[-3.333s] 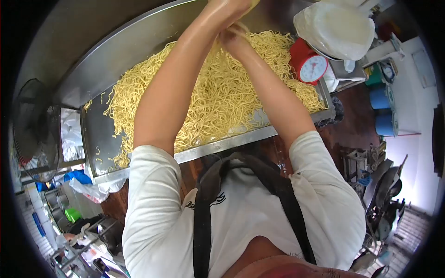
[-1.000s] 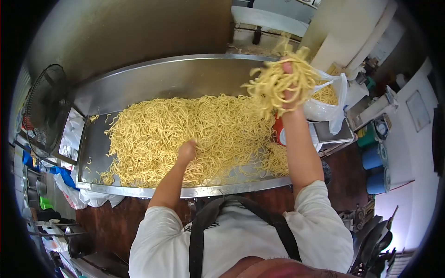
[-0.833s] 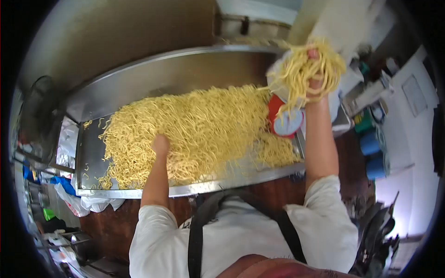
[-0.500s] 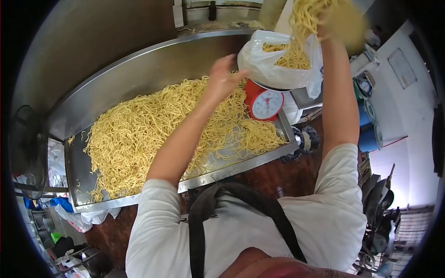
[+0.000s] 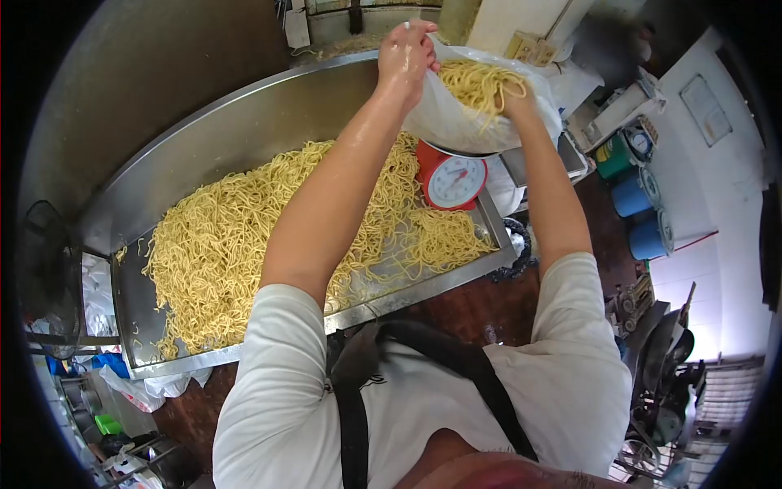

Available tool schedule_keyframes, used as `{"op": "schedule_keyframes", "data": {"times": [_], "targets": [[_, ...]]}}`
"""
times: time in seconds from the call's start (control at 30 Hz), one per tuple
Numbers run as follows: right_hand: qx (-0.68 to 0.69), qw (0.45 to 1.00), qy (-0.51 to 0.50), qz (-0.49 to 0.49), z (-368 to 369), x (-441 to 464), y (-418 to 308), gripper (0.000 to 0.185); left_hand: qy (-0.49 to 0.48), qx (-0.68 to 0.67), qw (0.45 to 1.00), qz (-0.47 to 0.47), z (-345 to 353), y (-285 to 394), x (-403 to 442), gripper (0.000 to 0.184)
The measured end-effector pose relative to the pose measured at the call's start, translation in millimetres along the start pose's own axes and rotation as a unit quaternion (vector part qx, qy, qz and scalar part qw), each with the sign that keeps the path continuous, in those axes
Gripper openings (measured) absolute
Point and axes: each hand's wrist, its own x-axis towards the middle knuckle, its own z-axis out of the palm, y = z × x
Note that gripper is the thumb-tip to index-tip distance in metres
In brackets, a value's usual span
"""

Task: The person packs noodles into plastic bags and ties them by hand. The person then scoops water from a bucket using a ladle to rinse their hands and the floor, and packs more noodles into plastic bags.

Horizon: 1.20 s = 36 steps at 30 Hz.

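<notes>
Currently, your left hand (image 5: pixel 406 61): fingers curled closed on the left edge of a white plastic bag (image 5: pixel 440 116), which stretches up to your grip. Your right hand (image 5: pixel 520 99): inside the bag's open mouth, fingers sunk among the bagged noodles (image 5: pixel 474 80); whether it grips or has let go cannot be told from this view. Beneath the bag: one red dial scale (image 5: pixel 456 181), carrying the load, its reading too small to make out. Beside it: one long metal tray (image 5: pixel 252 134), holding a broad noodle heap (image 5: pixel 244 236) and, near its right end, a lower noodle patch (image 5: pixel 446 240), thinly covered metal between. Tally: you have a portion in the bag, reaching near its mouth, the bag untied; the far larger share lies loose in the tray.
</notes>
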Motion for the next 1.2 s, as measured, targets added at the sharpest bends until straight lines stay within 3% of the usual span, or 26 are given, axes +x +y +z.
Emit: {"op": "schedule_keyframes", "data": {"times": [0.03, 0.13, 0.17, 0.23, 0.3, 0.33, 0.37, 0.43, 0.53, 0.6, 0.7, 0.77, 0.8, 0.83, 0.93, 1.03, 1.2], "targets": [[0.097, 0.988, -0.028, 0.115, -18.9, -1.0, -8.8, 0.035, -0.019, 0.019, 0.999, -0.017, 3.1, 6.4, -3.7, 0.017], [-0.137, 0.965, -0.218, -0.043, -52.4, 3.4, -63.7, 0.034, -0.023, 0.094, 0.995, -0.021, 21.2, 7.9, -11.2, 0.029], [-0.051, 0.986, -0.104, -0.117, -33.4, 6.5, -60.5, 0.036, -0.040, 0.121, 0.992, -0.016, 24.8, 9.0, -10.6, 0.031], [0.125, 0.952, 0.123, -0.250, 24.1, 16.0, -49.1, 0.040, -0.073, 0.174, 0.982, -0.012, 27.5, 6.9, -11.7, 0.037], [0.014, 0.997, -0.066, -0.041, 3.0, 36.2, -29.6, 0.047, -0.086, 0.183, 0.979, -0.021, 19.5, 5.6, -9.2, 0.036], [-0.043, 0.984, -0.160, 0.066, -13.0, 41.4, -24.1, 0.051, -0.092, 0.188, 0.978, -0.026, 14.7, 5.8, -9.1, 0.035], [-0.021, 0.968, -0.231, 0.093, -26.5, 44.1, -24.2, 0.064, -0.085, 0.190, 0.978, -0.024, 12.0, 7.5, -8.3, 0.036], [0.215, 0.935, -0.281, 0.009, -53.3, 36.0, -14.2, 0.070, -0.070, 0.193, 0.978, -0.023, 6.1, 9.8, -7.9, 0.036], [0.191, 0.946, -0.263, -0.006, -44.9, 24.8, 35.6, 0.084, -0.088, 0.195, 0.976, -0.042, 2.6, 16.9, -12.1, 0.038], [0.150, 0.968, -0.197, 0.047, -60.3, 15.1, 46.6, 0.086, -0.094, 0.235, 0.967, -0.017, 0.4, 13.3, -13.3, 0.038], [-0.046, 0.958, -0.259, 0.118, -82.2, 0.1, 29.5, 0.076, -0.105, 0.294, 0.950, -0.002, -3.8, 7.9, -9.4, 0.041], [-0.200, 0.972, -0.038, 0.118, -62.6, -18.2, 51.1, 0.062, -0.079, 0.314, 0.946, -0.018, 5.9, 14.5, -13.7, 0.041], [-0.273, 0.952, 0.074, 0.113, -55.2, -24.3, 67.3, 0.056, -0.079, 0.319, 0.944, -0.024, 7.7, 16.6, -15.0, 0.042], [-0.214, 0.966, 0.077, 0.120, -53.4, -17.2, 86.1, 0.041, -0.077, 0.323, 0.943, -0.031, 7.2, 18.0, -16.6, 0.042], [-0.321, 0.907, 0.270, 0.045, -89.0, -28.3, 81.5, 0.032, -0.064, 0.324, 0.943, -0.028, 4.0, 19.4, -19.0, 0.043], [-0.294, 0.856, 0.423, -0.031, -118.8, -36.9, 55.4, 0.016, -0.065, 0.322, 0.944, -0.020, 0.6, 15.5, -21.6, 0.042], [-0.264, 0.931, 0.213, 0.137, -100.7, -44.0, 73.7, 0.018, -0.076, 0.320, 0.943, -0.037, -5.6, 12.6, -21.1, 0.029]]}}
